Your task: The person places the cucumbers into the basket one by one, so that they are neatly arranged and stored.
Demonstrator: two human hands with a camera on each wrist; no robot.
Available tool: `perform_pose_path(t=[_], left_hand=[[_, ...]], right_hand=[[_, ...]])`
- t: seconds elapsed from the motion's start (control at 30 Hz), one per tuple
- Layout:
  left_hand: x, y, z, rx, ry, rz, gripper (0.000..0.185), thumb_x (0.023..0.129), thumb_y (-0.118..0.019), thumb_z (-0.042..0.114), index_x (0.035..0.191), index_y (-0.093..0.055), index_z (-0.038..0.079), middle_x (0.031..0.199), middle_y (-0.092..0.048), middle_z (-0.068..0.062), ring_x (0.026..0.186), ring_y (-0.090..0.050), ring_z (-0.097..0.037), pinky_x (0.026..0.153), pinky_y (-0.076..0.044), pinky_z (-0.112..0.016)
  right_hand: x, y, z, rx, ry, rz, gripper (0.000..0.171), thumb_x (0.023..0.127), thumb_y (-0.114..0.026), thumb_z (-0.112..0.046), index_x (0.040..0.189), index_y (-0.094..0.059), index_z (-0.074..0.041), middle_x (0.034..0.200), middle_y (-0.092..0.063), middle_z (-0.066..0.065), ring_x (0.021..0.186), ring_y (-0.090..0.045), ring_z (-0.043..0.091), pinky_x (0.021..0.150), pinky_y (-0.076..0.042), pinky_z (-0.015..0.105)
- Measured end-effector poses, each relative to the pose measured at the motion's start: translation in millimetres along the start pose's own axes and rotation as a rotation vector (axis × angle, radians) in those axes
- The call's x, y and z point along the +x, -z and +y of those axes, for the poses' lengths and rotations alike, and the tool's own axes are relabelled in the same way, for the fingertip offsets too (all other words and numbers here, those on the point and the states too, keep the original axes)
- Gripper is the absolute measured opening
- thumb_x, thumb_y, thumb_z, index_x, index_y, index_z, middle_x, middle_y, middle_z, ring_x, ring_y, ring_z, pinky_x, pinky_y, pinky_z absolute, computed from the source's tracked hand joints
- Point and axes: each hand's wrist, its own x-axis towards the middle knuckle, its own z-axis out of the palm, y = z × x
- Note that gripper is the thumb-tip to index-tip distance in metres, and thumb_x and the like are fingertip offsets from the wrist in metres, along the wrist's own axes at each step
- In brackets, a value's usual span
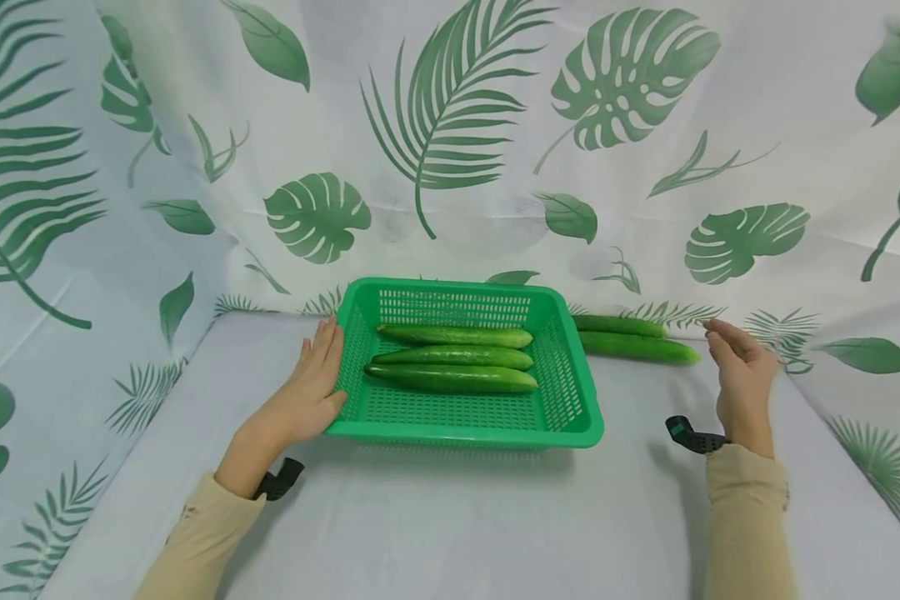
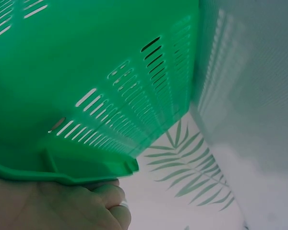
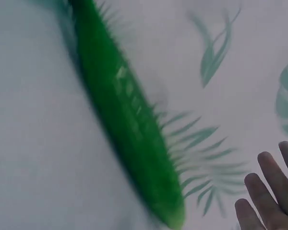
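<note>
A green plastic basket (image 1: pixel 465 435) holds three cucumbers (image 1: pixel 450 379) lying side by side. My left hand (image 1: pixel 307 392) rests against the basket's left side, its fingers extended along the rim; the left wrist view shows this hand (image 2: pixel 81 203) just beneath the rim. To the right of the basket lie two more cucumbers (image 1: pixel 637 347), their left ends hidden behind its wall. Beyond their right tips my right hand (image 1: pixel 746 383) hovers with nothing in it. In the right wrist view its spread fingers (image 3: pixel 269 184) stand apart from a cucumber (image 3: pixel 127 115).
A white surface (image 1: pixel 450 533) lies under the basket. Behind it and at both sides hangs white cloth (image 1: pixel 495 208) printed with green leaves. Each wrist carries a small black device, one by the right cuff (image 1: pixel 693 437) and one by the left cuff (image 1: pixel 281 481).
</note>
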Motion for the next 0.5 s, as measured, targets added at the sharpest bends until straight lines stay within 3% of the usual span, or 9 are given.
perform_pose_path(t=[0.13, 0.3, 0.37, 0.5], left_hand=[[-0.8, -1.0, -1.5, -0.004, -0.004, 0.008, 0.081, 0.089, -0.045, 0.004, 0.153, 0.003, -0.012, 0.162, 0.016, -0.020, 0.149, 0.013, -0.036, 0.119, 0.005, -0.054], [-0.1, -0.9, -1.7, -0.006, -0.006, 0.006, 0.081, 0.089, -0.045, 0.003, 0.153, 0.004, -0.012, 0.162, 0.018, -0.020, 0.149, 0.014, -0.035, 0.119, 0.006, -0.053], [0.5, -1.0, -1.7, -0.007, -0.007, 0.003, 0.081, 0.089, -0.045, 0.003, 0.152, 0.004, -0.013, 0.162, 0.018, -0.020, 0.149, 0.014, -0.036, 0.119, 0.006, -0.053], [1.7, -1.4, -1.9, -0.006, 0.002, -0.007, 0.082, 0.089, -0.046, 0.003, 0.153, 0.005, -0.012, 0.162, 0.019, -0.019, 0.149, 0.015, -0.035, 0.119, 0.007, -0.052]], right_hand=[[13, 12, 23, -0.140, -0.101, -0.091, 0.052, 0.103, -0.051, -0.018, 0.153, -0.039, -0.010, 0.161, -0.028, 0.000, 0.147, -0.018, 0.010, 0.120, -0.009, 0.029], [23, 24, 44, -0.295, -0.147, -0.227, 0.065, 0.104, -0.048, -0.026, 0.160, -0.017, -0.013, 0.166, 0.006, 0.003, 0.150, 0.012, 0.017, 0.120, 0.003, 0.036], [24, 27, 49, -0.371, -0.134, -0.279, 0.068, 0.104, -0.047, -0.029, 0.160, -0.013, -0.011, 0.165, 0.012, 0.007, 0.149, 0.017, 0.023, 0.120, 0.006, 0.041], [25, 29, 58, -0.531, -0.062, -0.325, 0.071, 0.104, -0.047, -0.033, 0.159, -0.013, -0.004, 0.164, 0.005, 0.018, 0.149, 0.012, 0.036, 0.118, 0.003, 0.055]])
